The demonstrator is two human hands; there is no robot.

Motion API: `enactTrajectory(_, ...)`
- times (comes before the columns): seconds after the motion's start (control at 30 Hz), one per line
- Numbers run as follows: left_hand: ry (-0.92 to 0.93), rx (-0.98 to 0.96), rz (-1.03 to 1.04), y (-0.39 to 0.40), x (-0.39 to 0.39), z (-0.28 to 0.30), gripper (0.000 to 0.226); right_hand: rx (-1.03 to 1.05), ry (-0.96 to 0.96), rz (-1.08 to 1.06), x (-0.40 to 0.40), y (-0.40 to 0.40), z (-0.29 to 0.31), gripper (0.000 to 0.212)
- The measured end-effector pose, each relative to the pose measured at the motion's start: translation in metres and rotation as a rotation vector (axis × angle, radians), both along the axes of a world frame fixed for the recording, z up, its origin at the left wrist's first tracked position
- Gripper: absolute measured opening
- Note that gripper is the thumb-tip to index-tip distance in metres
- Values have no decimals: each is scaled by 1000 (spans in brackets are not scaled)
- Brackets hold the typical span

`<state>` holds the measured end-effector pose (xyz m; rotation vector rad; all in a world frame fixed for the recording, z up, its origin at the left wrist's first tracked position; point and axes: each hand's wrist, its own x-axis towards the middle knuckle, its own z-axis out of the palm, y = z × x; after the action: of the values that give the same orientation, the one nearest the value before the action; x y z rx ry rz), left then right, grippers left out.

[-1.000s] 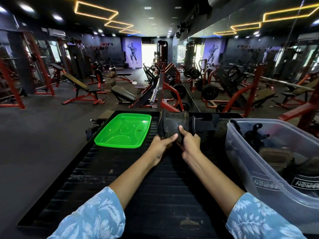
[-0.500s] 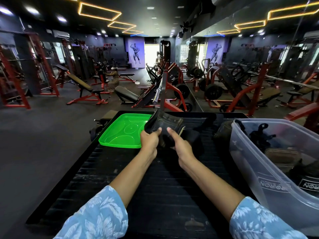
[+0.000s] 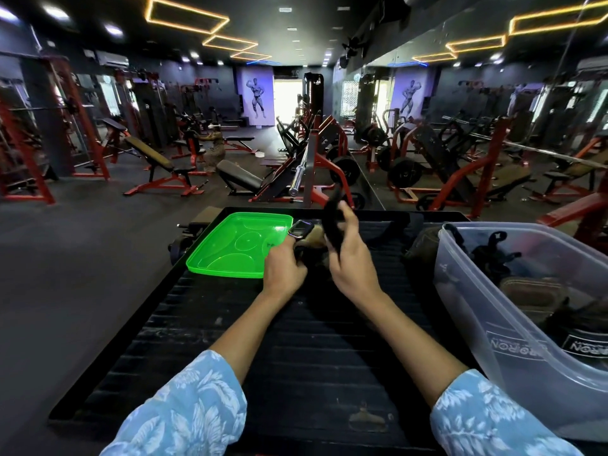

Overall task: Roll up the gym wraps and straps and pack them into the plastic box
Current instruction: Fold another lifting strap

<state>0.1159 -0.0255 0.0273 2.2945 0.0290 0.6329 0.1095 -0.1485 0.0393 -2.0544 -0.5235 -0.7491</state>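
Note:
A dark gym strap (image 3: 332, 225) with a metal buckle (image 3: 301, 229) is held above the black ribbed platform (image 3: 296, 340). My left hand (image 3: 284, 269) grips the buckle end low down. My right hand (image 3: 353, 261) pinches the strap's black tail, which stands up above my fingers. The clear plastic box (image 3: 487, 330) stands at the right, with several dark wraps and straps (image 3: 533, 291) inside. More dark gear (image 3: 422, 248) lies on the platform just left of the box.
A green plastic lid (image 3: 237, 245) lies upturned on the platform, left of my hands. Red and black gym machines, benches and a barbell (image 3: 297, 176) fill the floor beyond. A person sits far off at the left. Mirrors line the right wall.
The strap was held flat by both hands farther out; both hands have drawn it nearer. My right hand has lifted the tail upright while my left keeps the buckle end low.

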Motion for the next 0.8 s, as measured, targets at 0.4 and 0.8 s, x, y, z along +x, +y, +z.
enactTrajectory(0.4, 74, 152, -11, 4, 0, -2, 47, -139, -52, -17, 12, -19, 8, 50)
enactTrajectory(0.8, 48, 315, -85, 1, -2, -3, 61, -258, 8, -45, 14, -20, 1, 46)
